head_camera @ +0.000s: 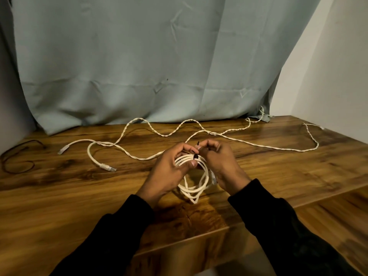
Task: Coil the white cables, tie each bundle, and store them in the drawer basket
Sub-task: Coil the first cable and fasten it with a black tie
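Here we hold the coiled white cable [196, 176] over the middle of the wooden table [69, 196]. Our left hand [169, 168] has its fingers curled round the coil's top, thumb pressed beside the black tie [196, 156]. Our right hand [221, 160] pinches the tie's free end between fingertips at 12 o'clock of the coil.

The tie looks only partly cinched, we judge. If the right pinch slips, or the left thumb lifts early, the springy loops could fan open and the bundle would need recoiling. The loose twisted cable [159, 134] lies close at 12 o'clock and could snag in the wrap.

A shorter white cable [93, 156] with plugs lies at 9 o'clock, and a thin dark wire [18, 156] beyond it at the table's far left. A pale green curtain [139, 56] hangs behind, a white wall [328, 66] at 2 o'clock. We see no drawer basket.
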